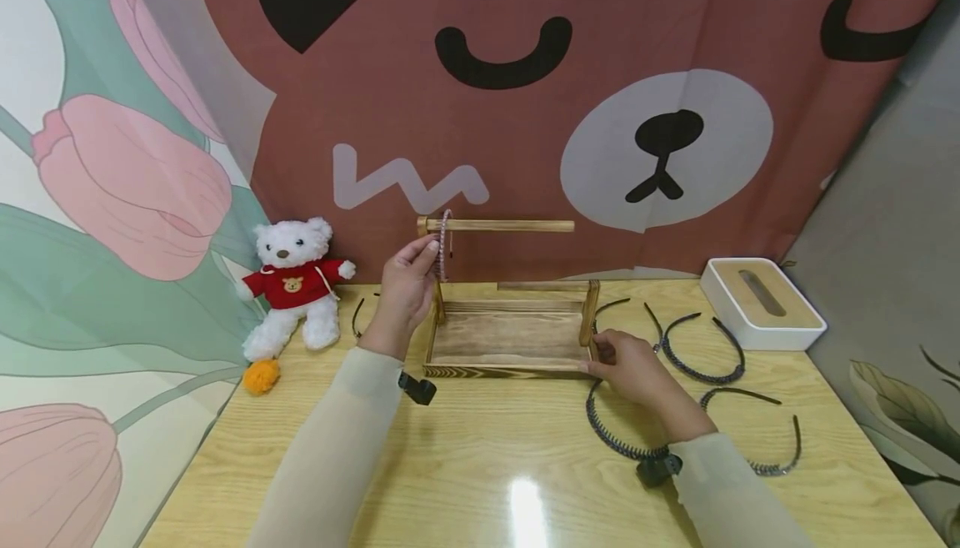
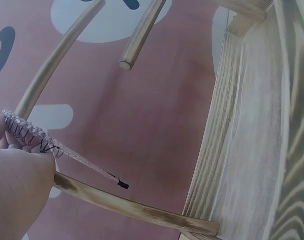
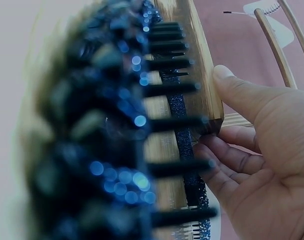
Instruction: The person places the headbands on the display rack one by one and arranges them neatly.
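Observation:
My left hand (image 1: 408,289) pinches a pink beaded headband (image 1: 443,258) at the left end of the upper rod (image 1: 517,226) of a wooden rack. The headband loops around that rod; in the left wrist view its toothed inner side (image 2: 26,130) faces down and one dark-tipped end hangs free. The rack's tray-like base (image 1: 510,371) rests on the table. At its front right corner my right hand (image 1: 633,369) grips the wood, thumb on one side and fingers under the edge (image 3: 204,95). A dark blue toothed headband (image 3: 101,150) looms blurred before the right wrist camera.
Several dark headbands (image 1: 705,379) lie on the table (image 1: 465,465) right of the rack. Behind them stands a white tissue box (image 1: 765,335) with a wooden lid. A white teddy bear (image 1: 300,285) in red and an orange pompom (image 1: 261,377) sit at left. A printed curtain hangs behind.

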Demonstrator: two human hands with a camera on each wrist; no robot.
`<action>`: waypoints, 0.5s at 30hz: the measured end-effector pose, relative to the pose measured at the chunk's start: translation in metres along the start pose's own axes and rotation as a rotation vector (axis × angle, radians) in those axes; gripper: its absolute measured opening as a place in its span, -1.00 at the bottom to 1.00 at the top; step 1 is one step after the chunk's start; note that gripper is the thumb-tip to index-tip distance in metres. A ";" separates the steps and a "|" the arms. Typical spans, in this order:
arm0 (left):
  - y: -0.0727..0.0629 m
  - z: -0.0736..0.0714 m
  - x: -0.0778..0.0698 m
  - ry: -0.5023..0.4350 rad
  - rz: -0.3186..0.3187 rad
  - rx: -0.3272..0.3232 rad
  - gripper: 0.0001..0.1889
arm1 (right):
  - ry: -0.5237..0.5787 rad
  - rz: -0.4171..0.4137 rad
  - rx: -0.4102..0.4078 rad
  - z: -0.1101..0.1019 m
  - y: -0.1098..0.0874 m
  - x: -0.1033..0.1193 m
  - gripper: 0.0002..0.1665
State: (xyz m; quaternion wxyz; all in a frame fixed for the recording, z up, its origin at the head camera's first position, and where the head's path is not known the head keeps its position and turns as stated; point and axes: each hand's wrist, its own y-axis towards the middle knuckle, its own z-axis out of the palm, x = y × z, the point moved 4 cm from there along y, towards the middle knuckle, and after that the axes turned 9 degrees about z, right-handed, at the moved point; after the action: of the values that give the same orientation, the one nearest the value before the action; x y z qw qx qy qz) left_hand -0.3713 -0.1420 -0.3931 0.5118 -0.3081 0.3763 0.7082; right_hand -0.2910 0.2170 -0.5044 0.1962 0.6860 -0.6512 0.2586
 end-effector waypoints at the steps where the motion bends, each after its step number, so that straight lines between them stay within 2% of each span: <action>1: 0.000 0.000 0.000 0.001 -0.001 0.001 -0.82 | -0.001 0.000 0.000 0.000 0.000 0.000 -0.29; 10: 0.000 0.001 0.000 0.007 0.006 0.025 -0.76 | -0.001 0.005 0.006 0.000 -0.001 0.000 -0.28; 15: -0.002 -0.002 -0.002 0.034 0.006 0.050 -0.82 | 0.007 0.010 0.016 0.000 -0.002 0.002 -0.29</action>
State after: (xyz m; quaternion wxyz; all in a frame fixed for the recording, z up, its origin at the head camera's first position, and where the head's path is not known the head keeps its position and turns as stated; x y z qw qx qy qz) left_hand -0.3683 -0.1446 -0.3927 0.5106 -0.3062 0.4036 0.6947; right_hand -0.2892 0.2160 -0.5029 0.1915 0.6835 -0.6518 0.2671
